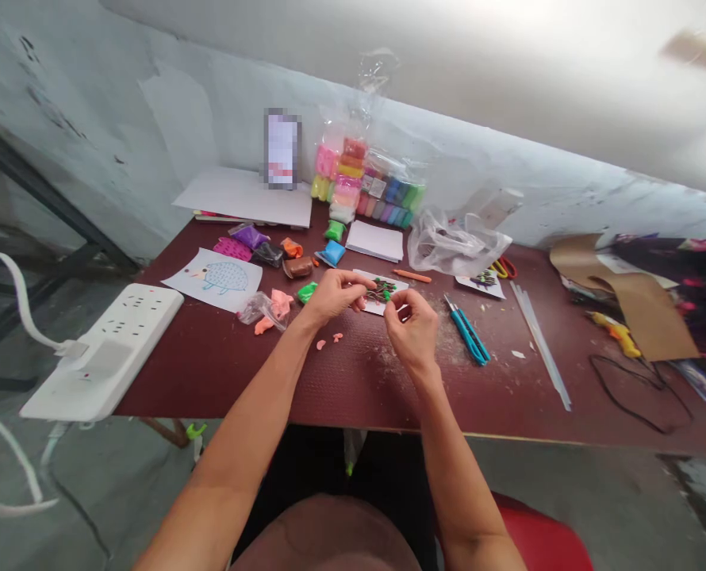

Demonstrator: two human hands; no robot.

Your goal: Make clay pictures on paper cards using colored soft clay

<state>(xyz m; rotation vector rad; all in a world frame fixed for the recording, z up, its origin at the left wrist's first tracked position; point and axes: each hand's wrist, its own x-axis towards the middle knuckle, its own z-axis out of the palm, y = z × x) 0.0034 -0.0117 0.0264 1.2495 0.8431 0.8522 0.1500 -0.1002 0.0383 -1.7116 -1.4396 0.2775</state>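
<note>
Small green and brown pieces point(384, 289) lie on a white card point(375, 308) mid-table point(341, 388), between the hands; they look light and probably soft, best pinched gently by their ends. The left hand point(342, 293) bends its fingers at the card's left; the right hand point(413, 325) curls thumb to finger at its near right. Whether either grips anything, I cannot tell. Farther right lies a blue tool point(469, 333).
</note>
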